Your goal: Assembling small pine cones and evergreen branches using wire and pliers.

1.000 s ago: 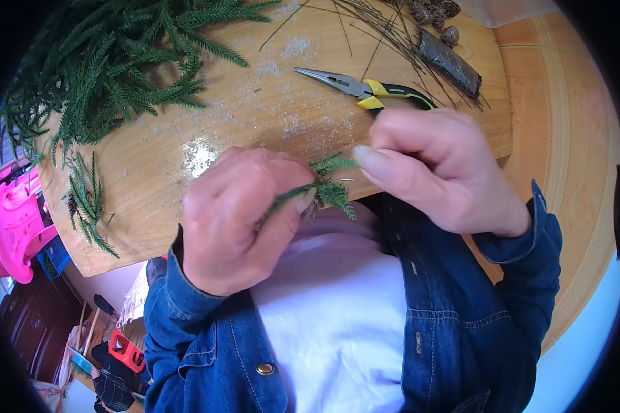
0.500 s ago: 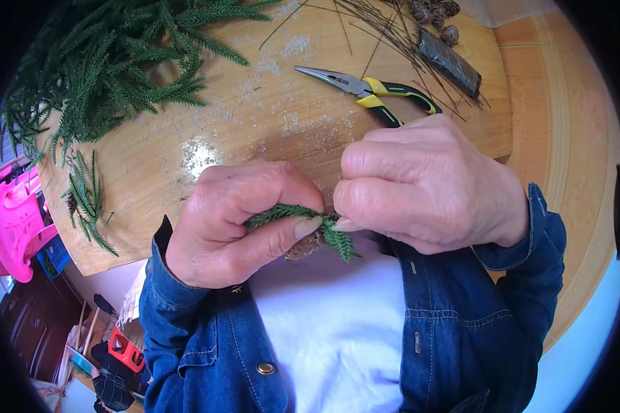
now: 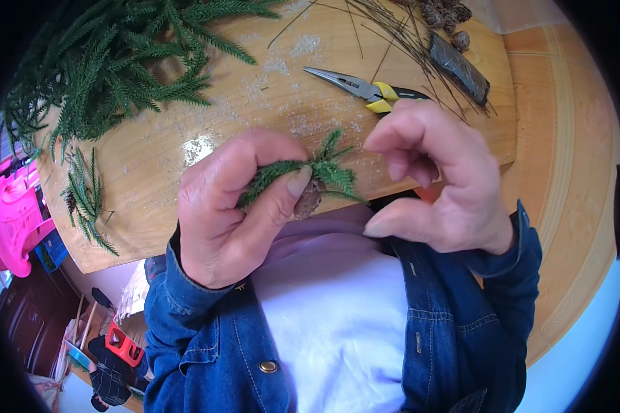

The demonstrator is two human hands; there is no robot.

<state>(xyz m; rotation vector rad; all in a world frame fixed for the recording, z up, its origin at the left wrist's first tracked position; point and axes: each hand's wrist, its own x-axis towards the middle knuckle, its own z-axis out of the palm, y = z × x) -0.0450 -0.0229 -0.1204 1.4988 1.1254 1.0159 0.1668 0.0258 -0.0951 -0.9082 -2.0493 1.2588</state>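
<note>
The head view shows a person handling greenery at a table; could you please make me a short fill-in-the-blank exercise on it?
1. The left hand pinches a sprig coloured ____.
2. The right hand has its thumb and fingertips ____ (together or apart).
3. The handles of the pliers are black and ____.
4. The large greenery pile lies on the table's far ____ side.

Missing words: green; apart; yellow; left.

Pink plastic piece (image 3: 12, 224), possibly a chair, blue container (image 3: 51, 251) beside it, red plastic frame (image 3: 123, 344) below
</note>
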